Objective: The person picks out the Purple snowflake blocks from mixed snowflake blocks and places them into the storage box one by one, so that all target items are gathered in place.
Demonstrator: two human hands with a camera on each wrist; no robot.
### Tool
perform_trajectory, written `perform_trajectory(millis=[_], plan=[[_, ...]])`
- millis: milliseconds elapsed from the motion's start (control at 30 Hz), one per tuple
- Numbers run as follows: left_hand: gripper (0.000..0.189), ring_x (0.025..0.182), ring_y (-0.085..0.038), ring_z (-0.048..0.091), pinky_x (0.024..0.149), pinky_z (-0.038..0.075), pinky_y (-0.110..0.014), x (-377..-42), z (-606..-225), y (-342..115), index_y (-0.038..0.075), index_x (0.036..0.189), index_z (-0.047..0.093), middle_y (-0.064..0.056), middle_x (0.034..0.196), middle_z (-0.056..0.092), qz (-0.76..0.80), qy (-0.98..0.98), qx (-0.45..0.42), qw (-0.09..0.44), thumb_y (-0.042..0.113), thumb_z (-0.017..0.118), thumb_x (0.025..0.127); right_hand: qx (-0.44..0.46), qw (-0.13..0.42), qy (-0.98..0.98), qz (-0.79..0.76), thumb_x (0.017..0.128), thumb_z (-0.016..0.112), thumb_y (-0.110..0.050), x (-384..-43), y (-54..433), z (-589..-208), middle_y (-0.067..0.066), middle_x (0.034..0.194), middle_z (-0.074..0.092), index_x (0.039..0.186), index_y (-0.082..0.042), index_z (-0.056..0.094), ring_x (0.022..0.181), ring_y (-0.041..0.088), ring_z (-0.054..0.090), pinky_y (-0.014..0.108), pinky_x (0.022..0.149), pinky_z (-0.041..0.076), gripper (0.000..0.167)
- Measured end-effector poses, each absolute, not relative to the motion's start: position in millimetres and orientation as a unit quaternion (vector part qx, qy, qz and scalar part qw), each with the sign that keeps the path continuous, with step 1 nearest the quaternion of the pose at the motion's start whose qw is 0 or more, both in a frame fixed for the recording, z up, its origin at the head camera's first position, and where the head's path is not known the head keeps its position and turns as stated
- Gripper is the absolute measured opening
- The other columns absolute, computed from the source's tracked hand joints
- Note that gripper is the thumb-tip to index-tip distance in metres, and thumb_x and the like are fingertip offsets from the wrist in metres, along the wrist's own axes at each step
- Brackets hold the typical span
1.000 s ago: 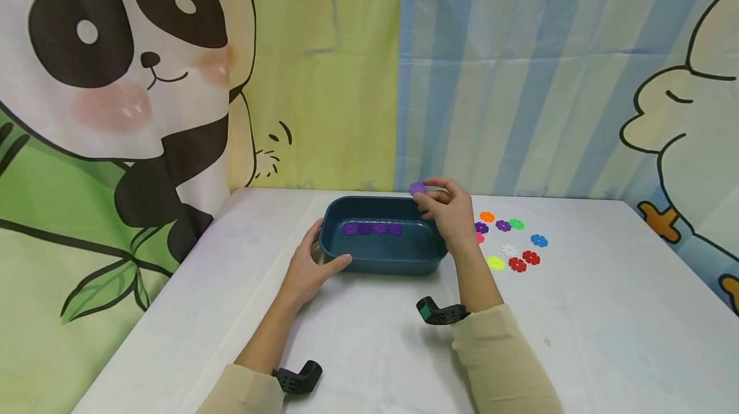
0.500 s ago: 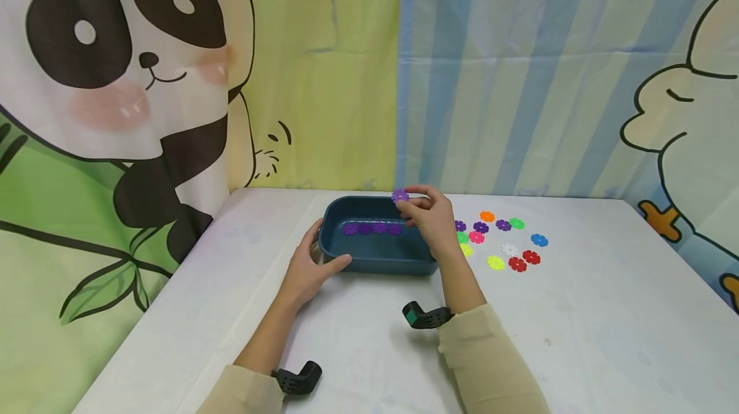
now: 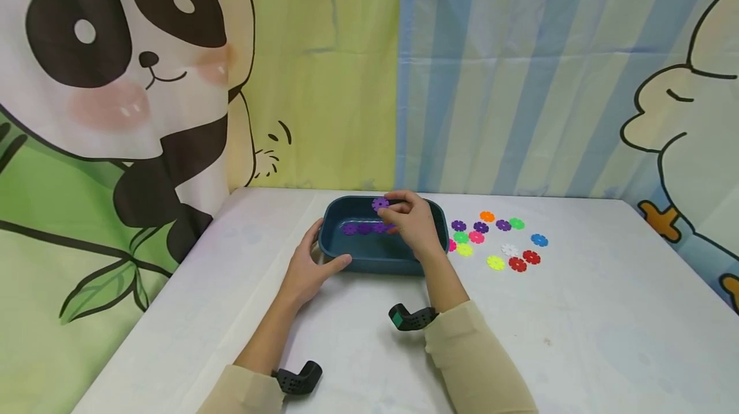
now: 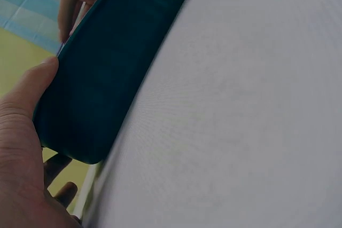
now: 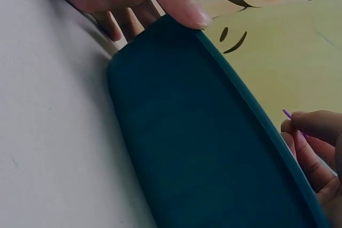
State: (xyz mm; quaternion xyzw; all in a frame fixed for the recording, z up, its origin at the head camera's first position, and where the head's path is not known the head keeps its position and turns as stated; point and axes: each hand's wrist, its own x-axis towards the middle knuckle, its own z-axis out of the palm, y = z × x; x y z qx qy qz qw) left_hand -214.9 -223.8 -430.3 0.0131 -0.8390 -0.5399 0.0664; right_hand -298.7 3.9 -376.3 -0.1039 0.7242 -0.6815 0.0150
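In the head view my right hand (image 3: 412,221) pinches a purple flower-shaped plastic disc (image 3: 380,204) between thumb and fingers, over the dark blue bin (image 3: 375,266). Below it, a row of several purple discs (image 3: 365,228) lies inside the bin; the right fingers partly cover its right end. My left hand (image 3: 308,271) grips the bin's left end, thumb on the near rim and fingers round the side. The right wrist view shows the held disc (image 5: 287,114) edge-on, beyond the bin's rim. In the left wrist view the left thumb presses the bin's edge.
Right of the bin, loose discs lie on the white table (image 3: 606,311): purple, pink, green, orange, blue, white, red and yellow, among them a yellow disc (image 3: 495,263) and a blue disc (image 3: 539,240). A printed curtain (image 3: 491,80) hangs behind the table.
My right hand has moved left and slightly down with the purple disc, from the bin's right end to above the row. More loose discs now show. The left hand stays put.
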Motion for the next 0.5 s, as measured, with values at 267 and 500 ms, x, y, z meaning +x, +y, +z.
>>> perform_trajectory(millis=[267, 500], plan=[[0.101, 0.160, -0.031, 0.019, 0.126, 0.015, -0.067, -216, -431, -223, 0.033, 0.164, 0.024, -0.001, 0.169, 0.032, -0.538, -0.840, 0.017, 0.066, 0.047, 0.084, 0.085, -0.114, 0.046, 0.747, -0.653, 0.092, 0.077, -0.009, -298, -12, -376, 0.009, 0.091, 0.076, 0.124, -0.007, 0.067, 0.084, 0.030, 0.071, 0.030, 0.067, 0.061, 0.034], [0.102, 0.159, -0.030, 0.022, 0.126, 0.016, -0.066, -217, -432, -223, 0.033, 0.164, 0.024, -0.001, 0.168, 0.034, -0.541, -0.838, 0.015, 0.065, 0.051, 0.084, 0.084, -0.136, 0.117, 0.798, -0.576, 0.091, 0.075, -0.006, -299, -23, -377, 0.013, 0.091, 0.076, 0.121, -0.005, 0.068, 0.077, 0.027, 0.070, 0.034, 0.068, 0.062, 0.032]])
